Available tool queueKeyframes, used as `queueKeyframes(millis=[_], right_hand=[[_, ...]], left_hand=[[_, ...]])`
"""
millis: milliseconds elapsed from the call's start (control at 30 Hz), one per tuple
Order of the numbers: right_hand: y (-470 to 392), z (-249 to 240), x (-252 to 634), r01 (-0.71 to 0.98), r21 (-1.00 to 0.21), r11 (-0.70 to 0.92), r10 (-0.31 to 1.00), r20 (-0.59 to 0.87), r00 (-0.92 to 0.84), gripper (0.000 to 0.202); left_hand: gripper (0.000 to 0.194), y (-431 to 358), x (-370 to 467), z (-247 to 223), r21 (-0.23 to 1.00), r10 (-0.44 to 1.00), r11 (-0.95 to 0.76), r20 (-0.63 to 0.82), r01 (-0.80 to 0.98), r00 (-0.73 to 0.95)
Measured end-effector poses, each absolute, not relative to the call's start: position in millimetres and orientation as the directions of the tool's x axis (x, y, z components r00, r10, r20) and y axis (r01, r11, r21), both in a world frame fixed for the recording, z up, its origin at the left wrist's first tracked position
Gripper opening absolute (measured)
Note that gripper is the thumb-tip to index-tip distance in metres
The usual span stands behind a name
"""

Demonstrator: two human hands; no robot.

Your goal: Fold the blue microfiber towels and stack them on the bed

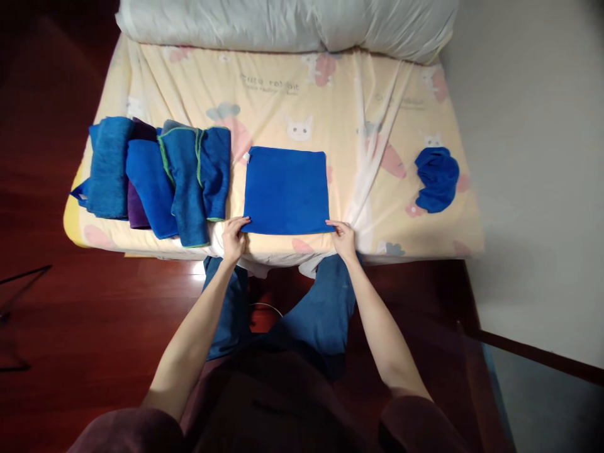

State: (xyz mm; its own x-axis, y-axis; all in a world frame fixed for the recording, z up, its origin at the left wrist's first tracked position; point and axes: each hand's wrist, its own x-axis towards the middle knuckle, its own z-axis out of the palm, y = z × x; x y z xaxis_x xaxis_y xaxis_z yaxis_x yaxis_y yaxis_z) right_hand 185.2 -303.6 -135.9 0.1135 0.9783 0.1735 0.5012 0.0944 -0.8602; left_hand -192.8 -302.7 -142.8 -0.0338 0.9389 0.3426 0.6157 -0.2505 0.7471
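Note:
A blue cloth (287, 191) lies flat and spread out near the front edge of the bed, with a small white tag at its upper left corner. My left hand (234, 238) pinches its near left corner. At the near right corner, the fingers of my right hand (343, 236) are closed on the same cloth. Several folded towels in blue, teal and purple (155, 179) lie side by side to the left, partly overlapping. A crumpled blue cloth (436, 179) rests apart on the right side of the bed.
The bed (283, 113) has a pale yellow sheet with rabbit and carrot prints, creased right of centre. A rolled white quilt (283, 24) lies along its far side. A wall (528, 157) stands on the right. Thin dark legs of some object (26, 275) show at the left edge.

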Motion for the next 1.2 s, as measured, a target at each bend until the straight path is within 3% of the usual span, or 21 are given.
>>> queueKeyframes(millis=[167,400,800,1033,1200], right_hand=[[-304,-135,186,0.489,-0.869,0.073,0.981,0.151,0.122,0.041],[-303,-128,186,0.605,-0.783,0.142,0.982,0.189,0.014,0.042],[-303,-142,191,0.506,-0.862,0.001,0.984,0.092,0.155,0.027],[-301,-148,189,0.428,-0.903,-0.031,0.983,0.050,0.176,0.039],[-302,-147,187,0.406,-0.913,-0.036,0.974,0.058,0.217,0.039]], left_hand=[[0.045,-304,-192,-139,0.755,0.947,-0.180,0.307,0.630,-0.098],[0.044,-302,-193,-141,0.741,0.954,-0.187,0.294,0.645,-0.061],[0.024,-304,-193,-145,0.740,0.930,-0.192,0.347,0.644,-0.121],[0.031,-303,-190,-147,0.750,0.934,-0.064,0.278,0.658,-0.226],[0.031,-303,-188,-147,0.724,0.923,-0.092,0.320,0.684,-0.214]])
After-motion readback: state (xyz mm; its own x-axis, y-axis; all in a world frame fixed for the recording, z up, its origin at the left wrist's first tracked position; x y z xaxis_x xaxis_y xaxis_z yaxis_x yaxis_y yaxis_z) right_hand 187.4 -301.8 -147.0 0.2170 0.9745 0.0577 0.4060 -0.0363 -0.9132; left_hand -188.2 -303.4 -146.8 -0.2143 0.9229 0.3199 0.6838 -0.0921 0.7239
